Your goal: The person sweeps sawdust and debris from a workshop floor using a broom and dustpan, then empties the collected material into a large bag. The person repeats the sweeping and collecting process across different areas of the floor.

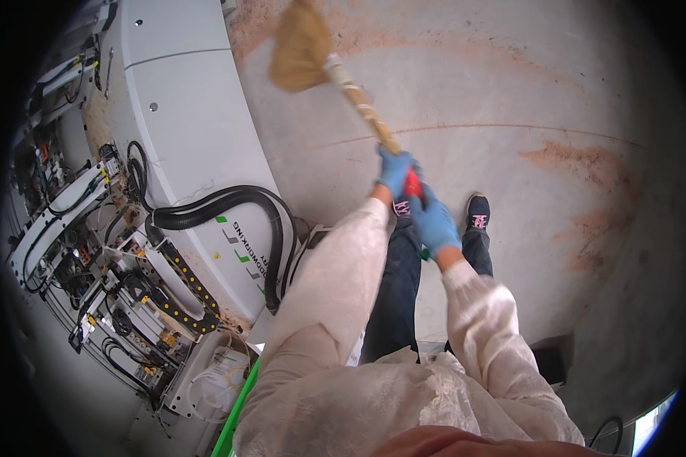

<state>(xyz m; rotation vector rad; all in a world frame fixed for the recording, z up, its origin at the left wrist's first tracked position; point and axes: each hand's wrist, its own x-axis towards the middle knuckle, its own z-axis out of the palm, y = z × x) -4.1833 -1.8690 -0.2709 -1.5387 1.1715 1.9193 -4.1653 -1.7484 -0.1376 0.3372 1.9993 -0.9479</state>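
Floor (465,87): grey | on it: reddish dust (575,161) (in patches) | dark shoes (477,206)

The person's left arm (331,270), in a loose, off-white fabric sleeve, reaches forward and inward to a bare left wrist (381,193). The left hand (394,172), in a thin blue glove, is closed in a grip. The right arm (476,308), sleeved alike, angles inward; beyond its bare wrist (448,257), the blue-gloved right hand (436,222) grips just beside the left, nearer the body.
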